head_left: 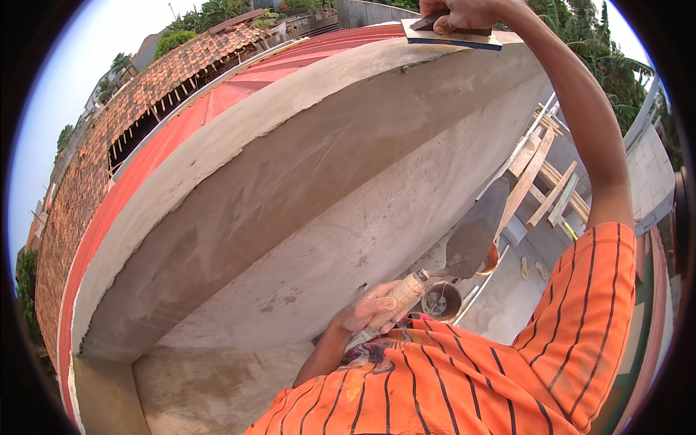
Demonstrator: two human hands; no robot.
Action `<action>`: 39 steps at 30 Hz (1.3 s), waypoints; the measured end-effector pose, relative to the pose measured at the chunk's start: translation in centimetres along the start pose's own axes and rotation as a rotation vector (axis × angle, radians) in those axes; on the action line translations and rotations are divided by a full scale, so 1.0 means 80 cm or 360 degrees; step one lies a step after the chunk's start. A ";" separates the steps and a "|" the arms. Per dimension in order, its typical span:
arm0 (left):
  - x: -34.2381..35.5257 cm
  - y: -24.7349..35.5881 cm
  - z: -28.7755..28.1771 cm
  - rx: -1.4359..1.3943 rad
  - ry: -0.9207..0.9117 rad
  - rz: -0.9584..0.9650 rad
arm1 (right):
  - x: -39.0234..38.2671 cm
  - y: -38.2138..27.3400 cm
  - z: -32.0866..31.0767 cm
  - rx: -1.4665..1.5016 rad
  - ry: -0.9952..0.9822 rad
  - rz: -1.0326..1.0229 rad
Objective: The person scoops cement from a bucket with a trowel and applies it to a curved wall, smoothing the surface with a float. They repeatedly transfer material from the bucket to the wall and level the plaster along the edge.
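Left hand [375,308] around trowel [475,233], right hand [464,13] on float [451,36]

At your twelve o'clock, the curved grey plastered concrete ledge [304,94] carries a flat rectangular plastering float [451,36], lying directly on its top edge. Far below at your four o'clock, the grey concrete floor [500,297] bears a round dark bucket [442,301] and loose wooden planks [554,192].

Two hands [373,308] [460,13], one trowel [475,232], one float [451,36], one bucket [442,301].
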State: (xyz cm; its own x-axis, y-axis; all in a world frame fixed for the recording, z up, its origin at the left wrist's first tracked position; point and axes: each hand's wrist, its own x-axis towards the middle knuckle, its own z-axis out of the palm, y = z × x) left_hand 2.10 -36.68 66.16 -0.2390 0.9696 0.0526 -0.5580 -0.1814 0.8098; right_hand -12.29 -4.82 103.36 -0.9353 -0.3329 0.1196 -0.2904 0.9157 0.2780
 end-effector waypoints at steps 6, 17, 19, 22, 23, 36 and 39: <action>0.007 0.007 -0.004 0.0041 -0.0003 -0.0048 | 0.013 0.007 0.019 -0.0096 -0.0148 0.0247; -0.002 -0.001 0.005 -0.0005 0.0099 0.0106 | -0.120 0.009 0.055 0.0711 0.1726 0.0143; -0.001 0.007 0.003 -0.0191 0.0030 0.0066 | -0.131 0.015 0.068 0.1359 0.1591 -0.0180; 0.008 0.018 0.005 -0.0543 -0.0230 0.0112 | -0.164 -0.029 0.142 0.1457 0.2280 -0.0158; 0.012 0.019 0.008 -0.0652 -0.0309 0.0137 | -0.165 -0.046 0.166 0.1413 0.2477 -0.0142; -0.009 -0.009 -0.012 -0.0730 -0.0166 0.0171 | -0.084 -0.034 0.249 0.1094 0.2380 0.0581; -0.017 -0.016 -0.013 -0.0689 -0.0096 0.0231 | -0.094 -0.030 0.241 0.1043 0.2234 0.0530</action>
State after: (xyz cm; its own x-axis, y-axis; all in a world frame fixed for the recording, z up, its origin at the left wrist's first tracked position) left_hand 2.29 -37.94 64.47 -0.2994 0.9346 0.1919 -0.8060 -0.3554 0.4733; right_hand -8.48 -0.13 83.39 -0.1570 0.2997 0.9410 -0.4993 0.7980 -0.3375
